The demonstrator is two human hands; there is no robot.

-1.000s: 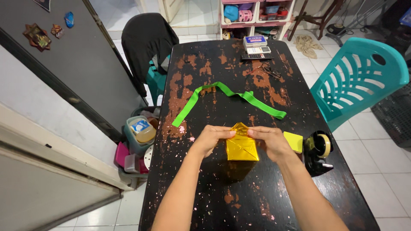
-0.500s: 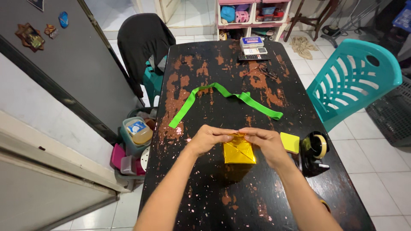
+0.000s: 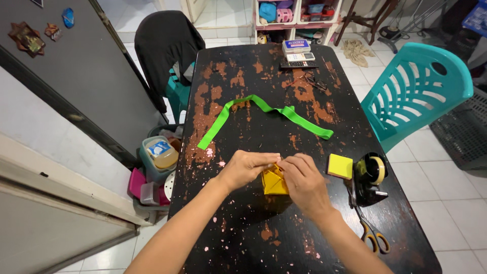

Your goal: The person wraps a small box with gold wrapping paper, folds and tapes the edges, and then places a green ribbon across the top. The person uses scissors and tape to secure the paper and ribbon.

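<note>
A small box wrapped in shiny gold paper (image 3: 274, 182) stands on the worn black table (image 3: 284, 86). My left hand (image 3: 247, 167) pinches the folded paper at the box's top from the left. My right hand (image 3: 303, 182) covers its right side and pinches the same top fold, so much of the box is hidden. A long green ribbon (image 3: 264, 114) lies curved across the table just beyond my hands.
A yellow sticky-note pad (image 3: 340, 166), a black tape dispenser (image 3: 372, 178) and orange-handled scissors (image 3: 372, 234) lie to the right. A remote, a calculator and a small box (image 3: 298, 53) sit at the far end. Teal chairs (image 3: 416, 91) flank the table; containers (image 3: 157, 157) are on the floor at left.
Both hands have drawn closer together over the gold box, and my right hand now covers its right half. The view has shifted, bringing the scissors into sight.
</note>
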